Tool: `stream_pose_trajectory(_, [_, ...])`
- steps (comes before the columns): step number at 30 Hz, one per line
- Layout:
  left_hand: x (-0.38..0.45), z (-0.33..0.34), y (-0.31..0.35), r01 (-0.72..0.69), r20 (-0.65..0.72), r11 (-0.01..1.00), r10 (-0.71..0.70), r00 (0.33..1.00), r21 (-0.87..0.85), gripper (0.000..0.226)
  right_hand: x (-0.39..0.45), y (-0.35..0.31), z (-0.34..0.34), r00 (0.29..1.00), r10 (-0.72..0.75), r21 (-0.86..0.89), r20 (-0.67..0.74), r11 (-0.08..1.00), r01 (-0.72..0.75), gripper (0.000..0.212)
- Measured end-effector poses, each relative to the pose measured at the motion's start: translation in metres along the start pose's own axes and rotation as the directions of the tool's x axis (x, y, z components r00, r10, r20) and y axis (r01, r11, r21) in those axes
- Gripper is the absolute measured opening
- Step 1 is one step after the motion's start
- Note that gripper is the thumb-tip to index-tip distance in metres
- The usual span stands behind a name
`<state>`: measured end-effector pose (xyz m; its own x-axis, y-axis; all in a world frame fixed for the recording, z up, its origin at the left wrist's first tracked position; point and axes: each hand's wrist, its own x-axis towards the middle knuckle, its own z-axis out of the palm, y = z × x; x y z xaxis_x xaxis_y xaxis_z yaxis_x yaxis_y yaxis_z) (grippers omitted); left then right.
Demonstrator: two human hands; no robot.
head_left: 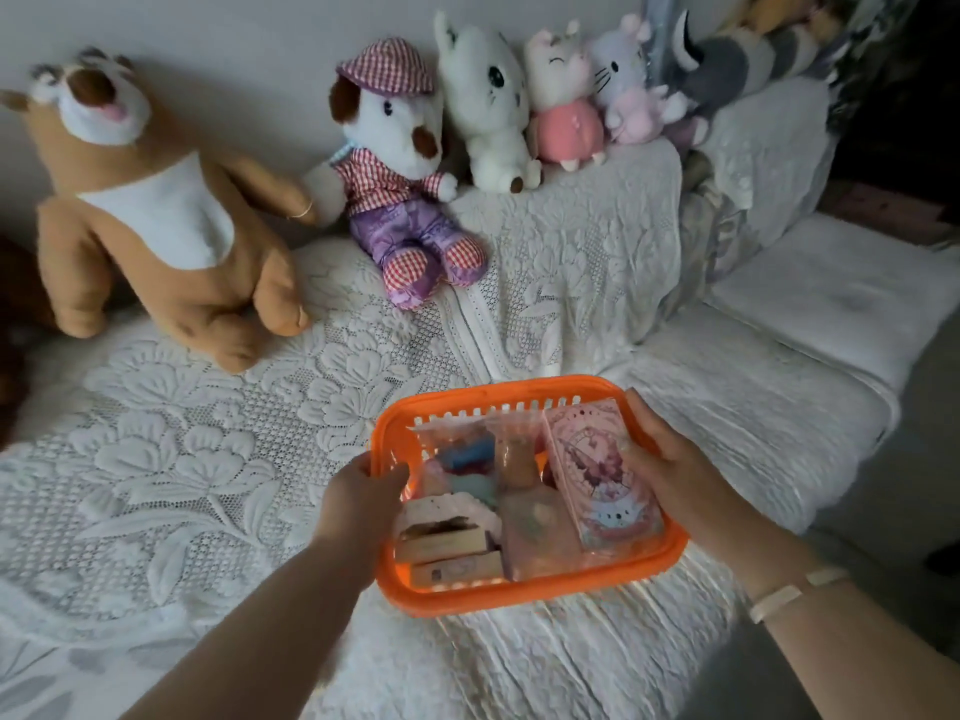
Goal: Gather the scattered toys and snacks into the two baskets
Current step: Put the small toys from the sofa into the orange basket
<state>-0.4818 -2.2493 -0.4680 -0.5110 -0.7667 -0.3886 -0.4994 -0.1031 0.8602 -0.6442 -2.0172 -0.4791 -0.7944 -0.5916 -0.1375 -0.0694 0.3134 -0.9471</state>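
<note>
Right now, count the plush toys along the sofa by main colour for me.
Brown: 1, the big plush
White: 2, the dog in the checked cap and the cat
Pink: 1
Lilac: 1
Grey striped: 1
Total: 6 plainly seen; others at the top right corner are too hidden to count.

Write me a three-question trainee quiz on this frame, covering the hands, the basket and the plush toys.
1. True or false: both hands grip the orange basket.
2. Which item lies in the basket nearest the right hand? A) pink patterned packet B) wooden blocks C) plush dog
3. What does the plush dog wear on its head?

Key:
1. True; the left hand holds the left rim, the right hand holds the right rim.
2. A, the pink patterned packet; the wooden blocks lie at the left hand's side.
3. A checked cap.
</note>
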Motion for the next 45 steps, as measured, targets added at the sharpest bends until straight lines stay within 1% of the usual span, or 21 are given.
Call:
stream_pose_trajectory(2, [-0.002, -0.002, 0.024, -0.091, 0.11, 0.996, 0.093, 0.99, -0.021, 0.027, -0.004, -0.02, -0.013, 0.999, -0.007, 0.0, -0.052, 1.0, 0.007, 0.054])
stream_pose_trajectory(4, [-0.007, -0.003, 0.046, -0.089, 0.21, 0.98, 0.126, 0.97, -0.179, 0.058, -0.008, -0.038, -0.026, 0.995, 0.004, 0.002, -0.098, 1.0, -0.004, 0.055])
stream_pose_trajectory(5, [-0.013, -0.004, 0.056, -0.065, 0.245, 0.96, 0.135, 0.96, -0.273, 0.068, -0.011, -0.046, -0.033, 0.993, 0.009, -0.003, -0.12, 1.0, -0.01, 0.055])
stream_pose_trajectory(6, [-0.017, -0.006, 0.065, -0.053, 0.279, 0.937, 0.156, 0.948, -0.344, 0.071, -0.016, -0.054, -0.039, 0.989, 0.012, -0.006, -0.147, 1.0, -0.013, 0.055])
stream_pose_trajectory(8, [-0.02, -0.006, 0.083, -0.097, 0.331, 0.914, 0.24, 0.913, -0.395, 0.064, -0.025, -0.073, -0.051, 0.98, 0.002, 0.011, -0.197, 1.0, 0.0, 0.051])
stream_pose_trajectory(11, [-0.033, -0.008, 0.109, -0.146, 0.332, 0.912, 0.283, 0.9, -0.383, 0.067, -0.04, -0.096, -0.068, 0.971, 0.006, 0.06, -0.237, 0.998, 0.008, 0.039])
stream_pose_trajectory(13, [-0.046, -0.008, 0.125, -0.219, 0.342, 0.917, 0.334, 0.878, -0.334, 0.065, -0.049, -0.102, -0.077, 0.965, 0.024, 0.101, -0.262, 0.995, 0.003, 0.04])
stream_pose_trajectory(15, [-0.055, -0.003, 0.135, -0.254, 0.372, 0.909, 0.372, 0.85, -0.329, 0.053, -0.052, -0.1, -0.088, 0.961, 0.03, 0.119, -0.275, 0.993, 0.003, 0.046])
stream_pose_trajectory(18, [-0.06, 0.008, 0.142, -0.27, 0.411, 0.919, 0.372, 0.832, -0.287, 0.056, -0.052, -0.098, -0.101, 0.959, 0.038, 0.125, -0.281, 0.992, -0.003, 0.054])
stream_pose_trajectory(20, [-0.062, 0.018, 0.142, -0.269, 0.401, 0.926, 0.359, 0.843, -0.263, 0.055, -0.049, -0.095, -0.112, 0.964, 0.035, 0.136, -0.264, 0.991, 0.002, 0.054])
stream_pose_trajectory(23, [-0.063, 0.034, 0.133, -0.266, 0.388, 0.937, 0.337, 0.858, -0.226, 0.073, -0.04, -0.087, -0.123, 0.973, 0.03, 0.113, -0.229, 0.994, -0.004, 0.054])
stream_pose_trajectory(25, [-0.058, 0.042, 0.119, -0.261, 0.347, 0.944, 0.318, 0.882, -0.202, 0.073, -0.032, -0.077, -0.125, 0.98, 0.016, 0.072, -0.197, 0.997, -0.002, 0.052])
stream_pose_trajectory(27, [-0.046, 0.05, 0.101, -0.23, 0.296, 0.953, 0.281, 0.913, -0.198, 0.077, -0.024, -0.066, -0.121, 0.989, 0.01, 0.043, -0.147, 0.999, -0.003, 0.042])
stream_pose_trajectory(29, [-0.03, 0.054, 0.076, -0.201, 0.292, 0.96, 0.252, 0.923, -0.193, 0.084, -0.016, -0.054, -0.111, 0.994, 0.019, 0.04, -0.107, 0.999, -0.015, 0.04])
stream_pose_trajectory(30, [-0.025, 0.053, 0.066, -0.172, 0.281, 0.967, 0.221, 0.934, -0.19, 0.083, -0.012, -0.047, -0.104, 0.995, 0.015, 0.041, -0.097, 0.999, -0.011, 0.041])
stream_pose_trajectory(33, [-0.019, 0.044, 0.047, -0.191, 0.21, 0.972, 0.216, 0.953, -0.133, 0.065, -0.003, -0.024, -0.08, 0.997, 0.032, 0.044, -0.069, 0.999, -0.029, 0.054])
stream_pose_trajectory(38, [-0.003, 0.017, 0.002, -0.173, 0.126, 0.98, 0.184, 0.975, -0.094, 0.075, 0.005, 0.009, -0.027, 0.997, 0.068, 0.097, -0.028, 0.993, -0.065, 0.061])
stream_pose_trajectory(39, [-0.001, 0.012, -0.007, -0.175, 0.112, 0.98, 0.185, 0.976, -0.093, 0.075, 0.005, 0.015, -0.017, 0.998, 0.059, 0.114, -0.013, 0.992, -0.057, 0.068])
stream_pose_trajectory(42, [0.004, 0.0, -0.033, -0.16, 0.078, 0.981, 0.169, 0.982, -0.113, 0.079, 0.006, 0.032, 0.005, 0.997, 0.072, 0.206, 0.034, 0.976, -0.078, 0.104])
stream_pose_trajectory(43, [0.005, -0.004, -0.043, -0.16, 0.066, 0.982, 0.166, 0.984, -0.097, 0.079, 0.006, 0.039, 0.014, 0.996, 0.07, 0.216, 0.049, 0.973, -0.079, 0.108])
stream_pose_trajectory(45, [0.009, -0.008, -0.06, -0.132, 0.04, 0.989, 0.135, 0.99, -0.066, 0.074, 0.008, 0.052, 0.028, 0.995, 0.055, 0.234, 0.078, 0.97, -0.072, 0.103])
